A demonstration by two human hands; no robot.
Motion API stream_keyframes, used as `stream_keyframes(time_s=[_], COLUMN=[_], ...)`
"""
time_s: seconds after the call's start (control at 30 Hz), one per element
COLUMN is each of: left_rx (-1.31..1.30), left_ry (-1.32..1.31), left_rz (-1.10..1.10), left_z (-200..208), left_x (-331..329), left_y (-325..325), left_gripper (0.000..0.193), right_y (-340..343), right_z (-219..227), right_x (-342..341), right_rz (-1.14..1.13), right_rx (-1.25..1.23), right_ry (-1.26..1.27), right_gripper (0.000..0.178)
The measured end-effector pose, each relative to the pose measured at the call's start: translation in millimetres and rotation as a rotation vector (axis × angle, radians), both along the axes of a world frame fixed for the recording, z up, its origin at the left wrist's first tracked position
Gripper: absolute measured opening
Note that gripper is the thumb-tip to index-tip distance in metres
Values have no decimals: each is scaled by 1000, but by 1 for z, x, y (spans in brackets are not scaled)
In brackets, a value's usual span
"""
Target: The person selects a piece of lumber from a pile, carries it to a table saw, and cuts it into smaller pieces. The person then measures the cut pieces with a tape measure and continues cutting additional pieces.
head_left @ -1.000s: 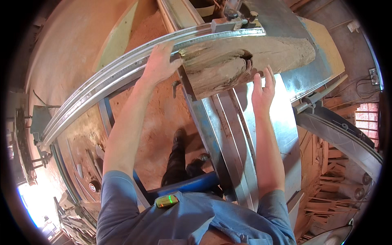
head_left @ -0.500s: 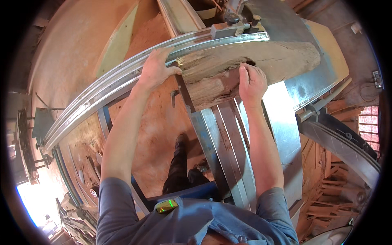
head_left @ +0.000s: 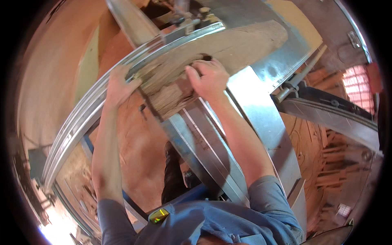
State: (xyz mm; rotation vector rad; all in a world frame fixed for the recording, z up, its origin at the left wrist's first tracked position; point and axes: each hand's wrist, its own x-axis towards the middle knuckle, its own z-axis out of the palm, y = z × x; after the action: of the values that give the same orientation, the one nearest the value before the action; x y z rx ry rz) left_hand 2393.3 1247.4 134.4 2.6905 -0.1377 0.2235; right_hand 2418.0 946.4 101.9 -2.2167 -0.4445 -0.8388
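Note:
A rough, weathered wood slab with a dark hollow in its upper face lies across a metal machine table, along a curved-looking metal fence. My right hand is on top of the slab by the hollow, its fingers curled down onto the wood and the thumb bent inward. At the slab's left end is my left hand, its fingers laid over the fence and its thumb reaching to the slab's end corner. The left fingertips are blurred against the rail.
A clamp-like stop with knobs sits behind the fence. Bright metal table plates extend right, with a grey beam beyond. Wood offcuts are piled at the lower right. My leg shows below the table frame.
The slab, fence and both hands appear farther left and tilted in the picture, as the whole view has turned. My hands keep about the same places on slab and fence.

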Motion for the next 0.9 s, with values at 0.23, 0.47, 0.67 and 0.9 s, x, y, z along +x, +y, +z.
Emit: stream_keyframes(time_s=[0.23,0.47,0.67,0.9], left_rx=[58,380,407,413], left_ry=[18,161,3,-5], left_rz=[-18,67,126,130], left_z=[11,27,8,-9], left_x=[18,25,9,17], left_y=[-38,-50,-57,-41], left_gripper=[57,69,65,64], right_y=[-21,-32,-61,-55], right_z=[3,15,3,4], right_x=[7,0,10,10], right_rz=[-31,67,67,89], right_rx=[33,7,-9,-39], right_ry=[-22,23,-90,8], right_gripper=[20,23,19,20])
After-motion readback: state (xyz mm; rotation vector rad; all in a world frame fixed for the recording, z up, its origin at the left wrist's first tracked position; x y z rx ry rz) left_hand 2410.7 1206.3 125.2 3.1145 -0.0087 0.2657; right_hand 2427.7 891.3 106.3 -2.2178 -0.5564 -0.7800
